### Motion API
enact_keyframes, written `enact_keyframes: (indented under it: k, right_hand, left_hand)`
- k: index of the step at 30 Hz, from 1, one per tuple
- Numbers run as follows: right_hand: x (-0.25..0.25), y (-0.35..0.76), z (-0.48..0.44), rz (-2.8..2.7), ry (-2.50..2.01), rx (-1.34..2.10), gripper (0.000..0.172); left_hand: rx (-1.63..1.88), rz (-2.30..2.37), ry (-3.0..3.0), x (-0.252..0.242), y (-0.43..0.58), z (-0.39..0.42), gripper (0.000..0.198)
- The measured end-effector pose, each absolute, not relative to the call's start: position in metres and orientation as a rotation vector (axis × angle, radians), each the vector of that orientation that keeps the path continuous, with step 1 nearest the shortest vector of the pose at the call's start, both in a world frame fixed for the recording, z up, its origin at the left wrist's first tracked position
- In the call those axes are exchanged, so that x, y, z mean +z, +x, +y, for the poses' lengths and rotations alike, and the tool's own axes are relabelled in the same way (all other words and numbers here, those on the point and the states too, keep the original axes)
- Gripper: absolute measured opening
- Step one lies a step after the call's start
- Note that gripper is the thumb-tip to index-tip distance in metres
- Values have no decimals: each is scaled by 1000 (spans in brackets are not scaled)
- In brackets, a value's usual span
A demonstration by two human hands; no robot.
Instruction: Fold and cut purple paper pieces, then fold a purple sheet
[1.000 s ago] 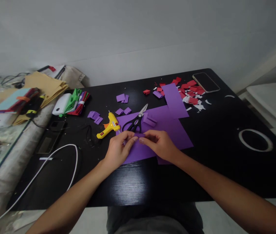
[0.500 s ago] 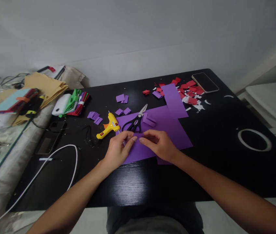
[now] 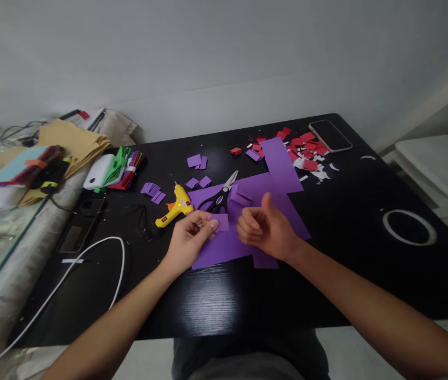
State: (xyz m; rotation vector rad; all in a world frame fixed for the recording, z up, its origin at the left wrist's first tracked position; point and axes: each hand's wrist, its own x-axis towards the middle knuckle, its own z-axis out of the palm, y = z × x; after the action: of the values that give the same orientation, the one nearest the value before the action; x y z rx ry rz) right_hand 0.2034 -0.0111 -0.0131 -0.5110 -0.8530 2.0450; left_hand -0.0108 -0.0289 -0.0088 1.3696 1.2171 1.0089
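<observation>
My left hand [image 3: 193, 237] pinches a small piece of purple paper [image 3: 221, 222] between thumb and fingers. It is held above a large purple sheet [image 3: 231, 244]. To its right, my right hand [image 3: 265, 228] is open and apart from the piece, its thumb raised away from loosely curled fingers, with nothing visible in it. Black-handled scissors [image 3: 221, 198] lie just beyond my hands, blades pointing away. Beside them sits a folded purple paper piece [image 3: 241, 196]. A yellow glue gun [image 3: 176, 206] lies left of the scissors, near my left hand.
Small purple pieces [image 3: 197, 161] lie in groups farther back. A purple strip [image 3: 281, 163] overlaps the sheet near red and white scraps [image 3: 306, 150]. At the right are a phone [image 3: 330, 135] and a white ring [image 3: 409, 227]. A white cable [image 3: 123, 264] loops across the left side.
My right hand has let go of the small purple paper and moved slightly right, raising its thumb. My left hand keeps the piece, which now shows flat.
</observation>
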Motion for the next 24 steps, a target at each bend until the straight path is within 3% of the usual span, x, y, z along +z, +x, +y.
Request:
enact_keyframes:
  k: [2,6,24]
  right_hand:
    - [-12,205,-11,-830,-141,2271,78]
    - [-17,204,-13,-806,229,2375,80]
    - [-15,208,-11,-817,194,2407,80]
  left_hand:
    - [1017,1155,1227,-7,-12,-26,36]
    - [1051,1117,1124,-9,-14,-24,36]
    - [1026,1131,1188,-7,-9,-26,36]
